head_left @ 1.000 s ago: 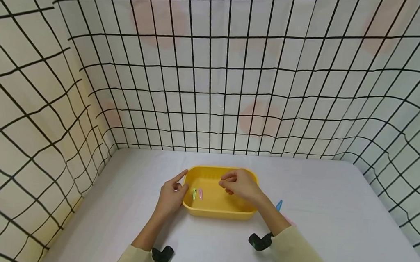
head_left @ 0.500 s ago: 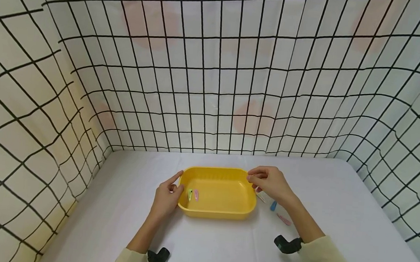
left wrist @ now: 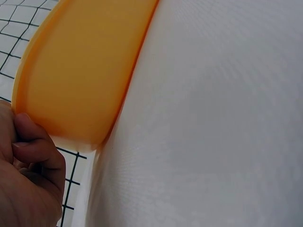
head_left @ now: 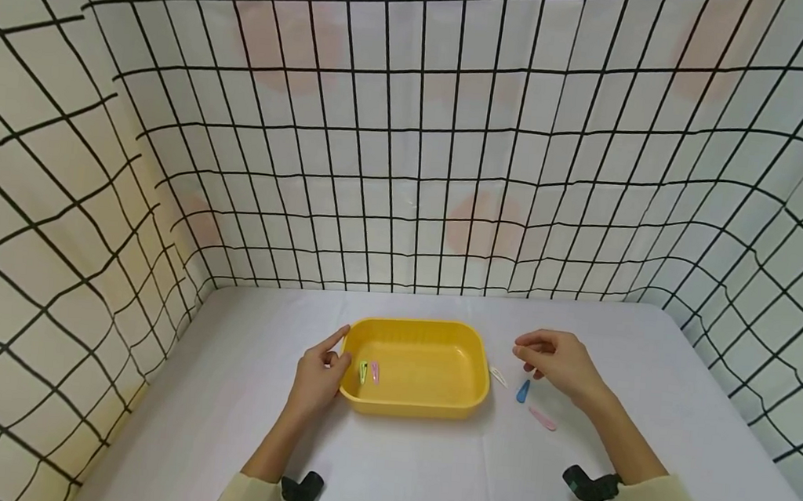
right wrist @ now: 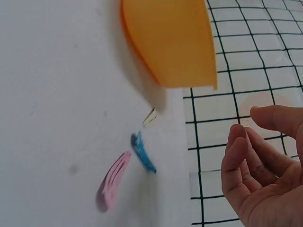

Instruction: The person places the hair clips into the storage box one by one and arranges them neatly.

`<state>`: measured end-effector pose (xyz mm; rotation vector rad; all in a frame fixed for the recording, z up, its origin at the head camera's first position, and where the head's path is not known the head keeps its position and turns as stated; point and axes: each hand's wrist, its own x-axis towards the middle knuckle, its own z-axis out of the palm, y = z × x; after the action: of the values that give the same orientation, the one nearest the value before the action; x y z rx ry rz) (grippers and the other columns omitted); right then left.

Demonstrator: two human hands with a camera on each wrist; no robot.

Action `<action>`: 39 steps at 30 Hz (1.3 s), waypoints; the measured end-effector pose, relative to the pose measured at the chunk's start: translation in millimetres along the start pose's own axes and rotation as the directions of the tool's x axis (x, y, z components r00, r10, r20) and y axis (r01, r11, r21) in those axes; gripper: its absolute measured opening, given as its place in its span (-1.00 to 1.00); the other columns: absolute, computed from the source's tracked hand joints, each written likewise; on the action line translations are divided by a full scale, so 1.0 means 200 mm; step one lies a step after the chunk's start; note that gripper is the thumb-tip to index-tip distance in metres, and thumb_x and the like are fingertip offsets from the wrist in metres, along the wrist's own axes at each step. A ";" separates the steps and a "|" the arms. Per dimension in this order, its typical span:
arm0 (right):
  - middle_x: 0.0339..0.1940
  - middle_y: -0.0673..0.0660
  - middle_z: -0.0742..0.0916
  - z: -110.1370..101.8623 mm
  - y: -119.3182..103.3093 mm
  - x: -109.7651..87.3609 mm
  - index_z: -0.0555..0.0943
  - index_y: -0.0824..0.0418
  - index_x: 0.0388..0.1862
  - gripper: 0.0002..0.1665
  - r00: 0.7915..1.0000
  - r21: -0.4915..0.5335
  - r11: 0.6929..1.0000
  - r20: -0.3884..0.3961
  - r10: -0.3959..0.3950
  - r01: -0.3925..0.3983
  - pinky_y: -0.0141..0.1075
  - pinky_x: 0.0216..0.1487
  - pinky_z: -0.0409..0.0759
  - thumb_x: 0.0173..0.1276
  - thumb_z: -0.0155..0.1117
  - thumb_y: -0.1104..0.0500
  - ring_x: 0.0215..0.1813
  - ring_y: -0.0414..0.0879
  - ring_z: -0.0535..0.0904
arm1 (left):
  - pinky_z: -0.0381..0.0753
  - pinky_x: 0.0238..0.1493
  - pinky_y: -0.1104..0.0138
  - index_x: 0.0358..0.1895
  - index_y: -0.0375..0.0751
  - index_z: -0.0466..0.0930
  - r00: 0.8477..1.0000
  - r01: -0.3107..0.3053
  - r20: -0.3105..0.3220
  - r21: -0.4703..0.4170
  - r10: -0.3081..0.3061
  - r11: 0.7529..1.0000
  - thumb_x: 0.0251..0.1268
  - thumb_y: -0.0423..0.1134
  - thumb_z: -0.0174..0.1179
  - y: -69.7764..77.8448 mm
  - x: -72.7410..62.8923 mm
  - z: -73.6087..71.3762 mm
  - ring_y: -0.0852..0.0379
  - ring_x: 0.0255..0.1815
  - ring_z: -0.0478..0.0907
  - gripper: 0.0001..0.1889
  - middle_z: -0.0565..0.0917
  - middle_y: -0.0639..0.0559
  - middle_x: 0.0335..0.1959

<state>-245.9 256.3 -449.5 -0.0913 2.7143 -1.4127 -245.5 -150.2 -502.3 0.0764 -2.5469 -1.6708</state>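
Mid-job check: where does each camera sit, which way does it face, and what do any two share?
Head: worn on the head, looking forward and down at the yellow tray; left hand, right hand and both forearms show.
Left wrist: on that wrist, looking at the tray's side and white table; that hand shows at lower left.
Right wrist: on that wrist, looking at the tray's end, white clip, blue clip and pink clip; that hand shows at lower right.
Shared: head and right wrist both show those clips.

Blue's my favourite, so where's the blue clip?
In the head view, the blue clip lies on the table right of the yellow tray, between the white clip and pink clip.
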 end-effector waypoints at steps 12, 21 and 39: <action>-0.18 0.23 0.79 -0.01 0.16 -0.06 0.65 0.32 0.15 -0.53 0.998 -0.016 0.998 0.007 0.066 -0.066 -0.28 -0.26 0.72 0.48 0.32 0.00 -0.22 0.02 0.67 | 0.35 -0.73 0.45 0.44 0.20 0.52 1.000 -0.004 -0.001 0.018 0.004 1.000 0.40 -0.20 0.21 -0.01 0.00 0.00 0.14 -0.80 0.27 -0.45 0.39 0.04 -0.65; -0.26 0.12 0.78 -0.01 0.26 -0.12 0.68 0.30 0.12 -0.55 0.997 -0.068 0.995 0.017 0.076 -0.075 -0.28 -0.33 0.67 0.44 0.36 0.00 -0.26 -0.05 0.63 | 0.33 -0.72 0.46 0.44 0.18 0.52 1.000 -0.012 -0.004 0.022 0.012 1.000 0.40 -0.21 0.20 -0.01 0.00 0.00 0.15 -0.79 0.26 -0.46 0.39 0.05 -0.67; -0.29 0.06 0.78 -0.01 0.35 -0.28 0.74 0.24 -0.04 -0.63 0.996 -0.082 0.996 0.074 0.053 -0.047 -0.32 -0.44 0.60 0.29 0.50 0.03 -0.38 -0.19 0.59 | 0.37 -0.71 0.46 0.45 0.17 0.51 1.000 0.011 -0.002 0.024 -0.011 1.000 0.40 -0.20 0.21 0.00 0.00 0.01 0.15 -0.77 0.28 -0.45 0.40 0.05 -0.65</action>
<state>-191.1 303.5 -503.9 -0.0799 2.6909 -1.2610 -245.6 -149.3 -503.4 0.0944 -2.5698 -1.6436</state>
